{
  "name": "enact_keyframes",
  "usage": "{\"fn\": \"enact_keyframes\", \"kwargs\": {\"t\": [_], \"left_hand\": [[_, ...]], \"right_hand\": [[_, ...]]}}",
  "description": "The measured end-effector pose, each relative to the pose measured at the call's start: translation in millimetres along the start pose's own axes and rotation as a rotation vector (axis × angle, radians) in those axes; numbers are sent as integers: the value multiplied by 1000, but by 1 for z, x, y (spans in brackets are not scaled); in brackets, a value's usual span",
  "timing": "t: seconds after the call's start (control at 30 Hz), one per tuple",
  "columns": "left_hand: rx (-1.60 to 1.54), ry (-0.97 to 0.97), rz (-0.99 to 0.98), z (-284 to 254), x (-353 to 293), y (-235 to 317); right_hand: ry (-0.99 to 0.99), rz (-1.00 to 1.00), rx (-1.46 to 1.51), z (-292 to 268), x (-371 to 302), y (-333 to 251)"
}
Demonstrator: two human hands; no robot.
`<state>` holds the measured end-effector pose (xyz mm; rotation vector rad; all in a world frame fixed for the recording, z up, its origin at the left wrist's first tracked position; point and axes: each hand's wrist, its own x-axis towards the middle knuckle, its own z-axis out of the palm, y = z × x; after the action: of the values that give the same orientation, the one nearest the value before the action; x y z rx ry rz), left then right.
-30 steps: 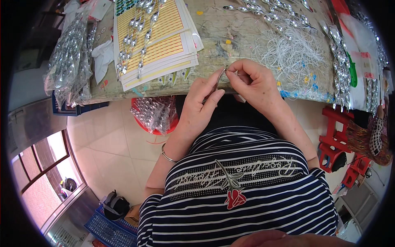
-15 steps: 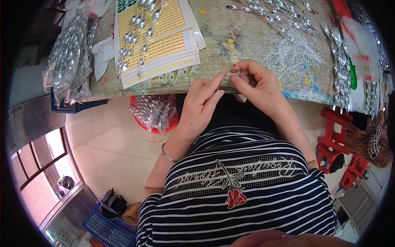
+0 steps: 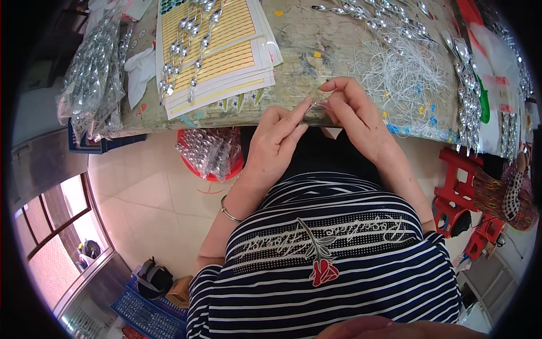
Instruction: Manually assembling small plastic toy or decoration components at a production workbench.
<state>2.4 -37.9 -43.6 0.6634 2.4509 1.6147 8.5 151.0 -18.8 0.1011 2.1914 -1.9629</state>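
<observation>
My left hand is closed, with a slim silver twisted piece pinched between thumb and fingers, its tip showing past the fingertips. Close beside it, my right hand pinches a thin pale string that runs at the tip of the silver piece. Where the string meets that tip is too fine to make out. Right of my hands, a loose tangle of white string lies on the worn table. Shiny silver twisted pieces are spread behind the tangle.
Printed sheets bear several silver twists at the left. Bagged silver pieces hang over the table's left edge. Below stands a red basin holding another bag. Red stools are at the right, near a green tool.
My right hand has shifted slightly, its thumb and fingers drawn closer together on the string. My left hand keeps its hold on the silver piece, nearly in place.
</observation>
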Motion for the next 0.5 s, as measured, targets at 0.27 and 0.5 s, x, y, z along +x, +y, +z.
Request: {"fn": "enact_keyframes", "kwargs": {"t": [0.27, 0.5], "left_hand": [[34, 7, 27, 0, 0, -1], [41, 0, 21, 0, 0, -3]], "right_hand": [[4, -85, -120, 4, 0, 5], [-17, -36, -109, 4, -1, 1]]}}
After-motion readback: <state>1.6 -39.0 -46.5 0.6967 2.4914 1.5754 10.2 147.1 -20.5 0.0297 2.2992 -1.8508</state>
